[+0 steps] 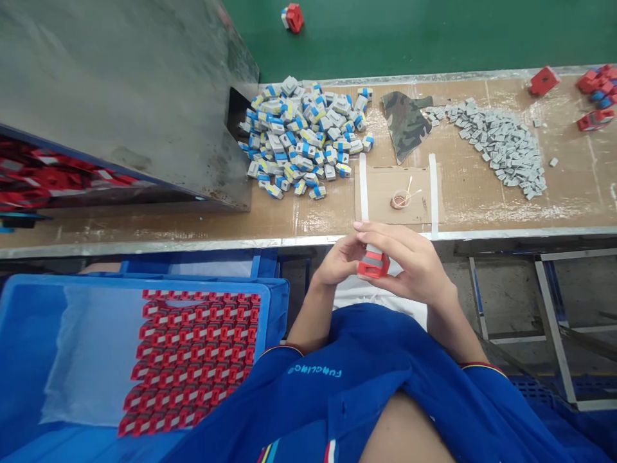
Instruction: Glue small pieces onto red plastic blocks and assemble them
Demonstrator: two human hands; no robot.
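Note:
Between my two hands, just in front of the bench edge, is a small red and grey plastic part (373, 262). My left hand (340, 258) closes on its left side with thumb and fingers. My right hand (409, 260) wraps round it from the right, its fingers reaching across the top. Fingers cover some of the part. Beyond my hands, a cardboard pad (395, 183) lies on the bench between two white tape strips. On the pad rests a small round dish (399, 200) with cotton swabs (409, 191) in it.
A heap of grey, blue and yellow parts (303, 135) lies left of a camouflage cloth (405, 122). Small grey pieces (506, 145) spread to the right. A metal cabinet (120, 90) stands at left. Below it, a blue crate (91, 289) holds rows of red parts (197, 354).

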